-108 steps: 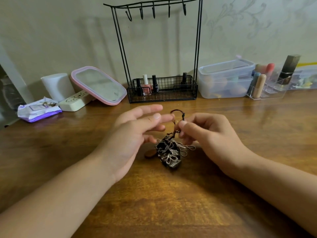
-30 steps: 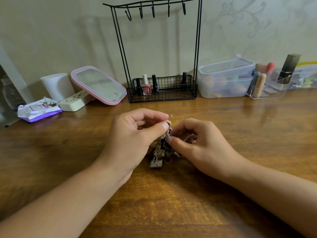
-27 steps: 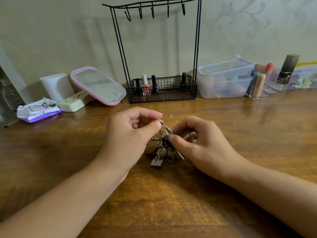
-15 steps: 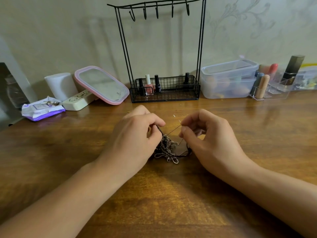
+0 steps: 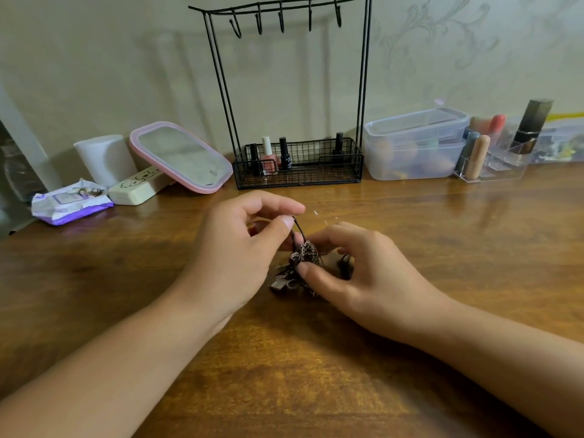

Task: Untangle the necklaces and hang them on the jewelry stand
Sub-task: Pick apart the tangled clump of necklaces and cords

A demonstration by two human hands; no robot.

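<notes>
Head view, near to far. Two bare forearms reach in from the lower edge over a brown wooden table (image 5: 316, 374). Left hand (image 5: 234, 257): fingers curled, thumb and forefinger pinching a dark cord loop that rises from the tangle. Right hand (image 5: 363, 279): fingers curled over and around the tangle, thumb pressed to its near side, gripping it. The necklaces (image 5: 300, 260) sit bunched in one knot of dark cord and metal chain between the two hands, low over the table at mid-frame; a small squarish pendant hangs at the knot's near edge. Whether the knot touches the wood, cannot tell.

Farther back, against the wall: black wire jewelry stand (image 5: 284, 90), upright, five hooks along its top bar, all bare. Its basket base holds nail polish bottles (image 5: 268, 153). Left of the stand: a pink-rimmed mirror (image 5: 180, 159) tilted back, a cream case (image 5: 139, 188), a white cylinder (image 5: 104, 159), a purple wipes pack (image 5: 69, 203). Right of the stand: stacked clear plastic tubs (image 5: 414, 143), then a clear organizer (image 5: 499, 165) with cosmetic tubes.
</notes>
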